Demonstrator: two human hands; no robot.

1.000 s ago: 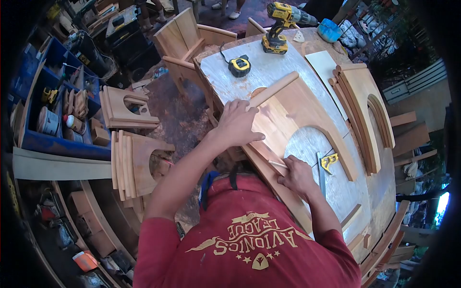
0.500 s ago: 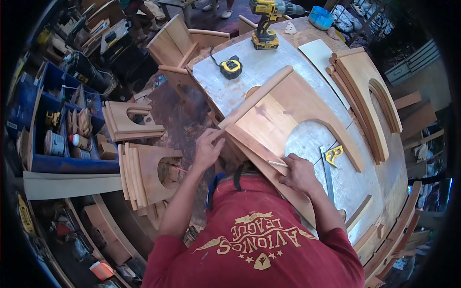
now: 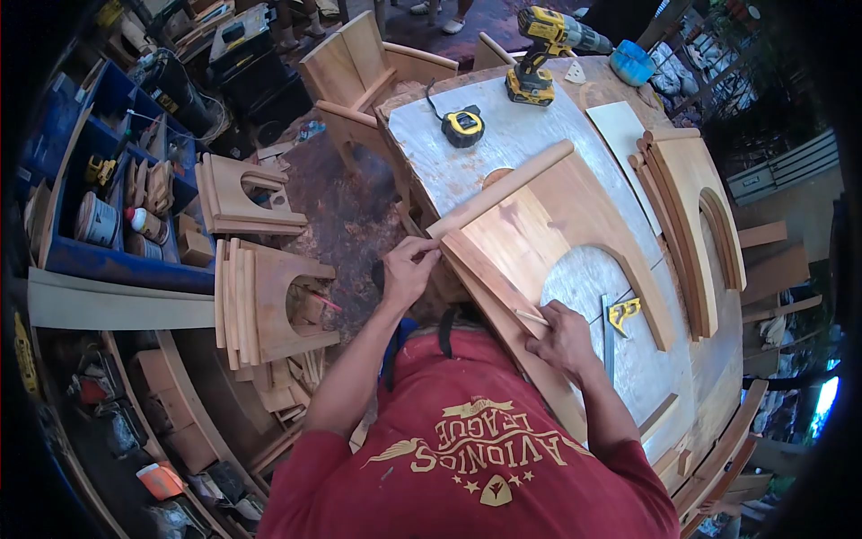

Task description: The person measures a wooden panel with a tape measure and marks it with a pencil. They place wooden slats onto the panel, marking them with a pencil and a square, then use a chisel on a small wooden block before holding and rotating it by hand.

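Observation:
A wooden panel with an arched cutout (image 3: pixel 512 220) lies on the metal-topped table, with a rounded wooden rail (image 3: pixel 516 184) along its far edge. A long wooden board (image 3: pixel 489 286) runs along the panel's near side. My left hand (image 3: pixel 409 269) is closed in a pinch at the panel's left corner, by the end of the rail; what its fingers hold is hidden. Between the fingers of my right hand (image 3: pixel 566 334) is a pencil (image 3: pixel 532 316), and that hand rests on the board. Right of it lies a combination square (image 3: pixel 623 313) with a yellow head.
A yellow cordless drill (image 3: pixel 532 85), a tape measure (image 3: pixel 463 128) and a blue bowl (image 3: pixel 632 65) stand on the table's far part. Stacked arched panels (image 3: pixel 687 180) lie on the right. A wooden chair (image 3: pixel 346 67), more panels (image 3: pixel 269 301) and a blue tool box (image 3: pixel 117 256) are leftward.
The view has shifted slightly, so the table appears lower and further right. My left hand's fingers have drawn together at the panel corner. My right hand keeps the pencil on the board.

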